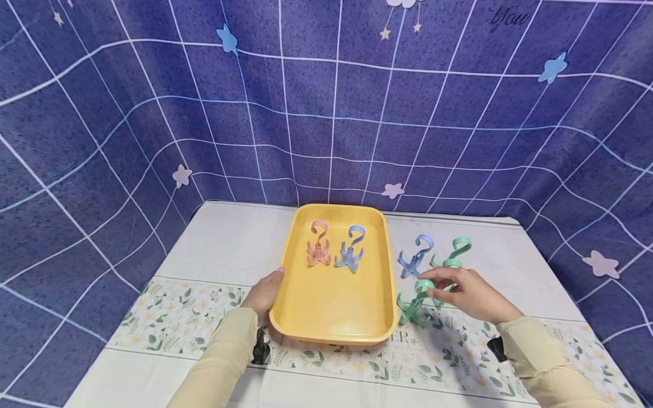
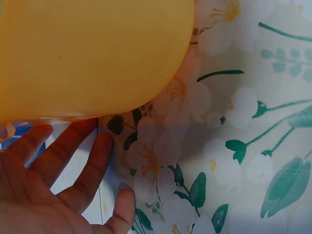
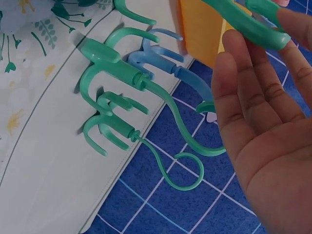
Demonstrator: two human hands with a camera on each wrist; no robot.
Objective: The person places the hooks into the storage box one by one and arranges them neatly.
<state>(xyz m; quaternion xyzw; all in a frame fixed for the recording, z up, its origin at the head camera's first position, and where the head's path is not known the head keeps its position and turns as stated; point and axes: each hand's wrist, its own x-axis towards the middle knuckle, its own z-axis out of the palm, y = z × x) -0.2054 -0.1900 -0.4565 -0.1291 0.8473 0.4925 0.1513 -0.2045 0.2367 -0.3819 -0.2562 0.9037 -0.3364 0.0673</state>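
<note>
My right hand (image 1: 466,292) pinches the curled top of a green multi-pronged hanging hook (image 1: 413,310), whose prongs point down near the cloth. In the right wrist view, part of this held hook (image 3: 261,31) shows between thumb and fingers. Two more green hooks lie about that hand, one with a curled top (image 1: 461,245) behind it; the other is mostly hidden. A blue hook (image 1: 414,263) lies just left of them. My left hand (image 1: 264,292) rests against the left side of a yellow tray (image 1: 331,334), its fingers (image 2: 73,146) fairly straight.
Inside the tray, a pink hook (image 1: 318,252) and a blue hook (image 1: 350,255) lie side by side near the far end. White cloth with a floral band (image 1: 189,317) covers the table. A dark blue gridded curtain (image 1: 331,113) stands behind and at both sides.
</note>
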